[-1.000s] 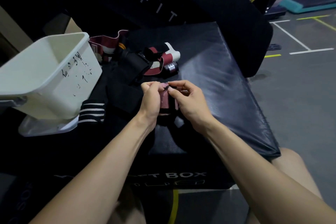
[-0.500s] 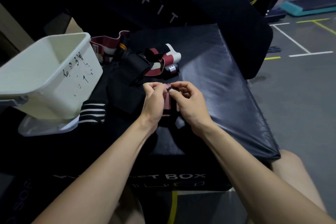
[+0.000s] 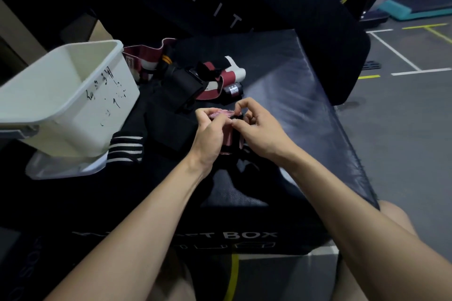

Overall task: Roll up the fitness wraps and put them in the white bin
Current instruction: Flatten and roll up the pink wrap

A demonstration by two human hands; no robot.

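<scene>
Your left hand and your right hand are meeting over the middle of the black padded box, and both are working on one pink and black wrap. Your left hand is gripping it, with fingers curled round the upper pink edge and the thumb lying across its front. Your right hand is pinching the top edge of the same wrap between thumb and forefinger, with the other fingers curled in beside it. The wrap is hanging between your two hands just above the box top; how far it is rolled I cannot tell, as your hands are covering most of it.

The white bin is sitting well to your left, tilted, with black handwriting on its near wall, and it is resting on a clear lid. Nothing of its floor is showing from this angle.

Other wraps are lying loose on the box beyond your hands: a maroon and white wrap, a black wrap touching it, and a small black roll just beside the maroon one. A black and white striped wrap is lying just beside the bin. A maroon band is showing behind the bin's far corner.
</scene>
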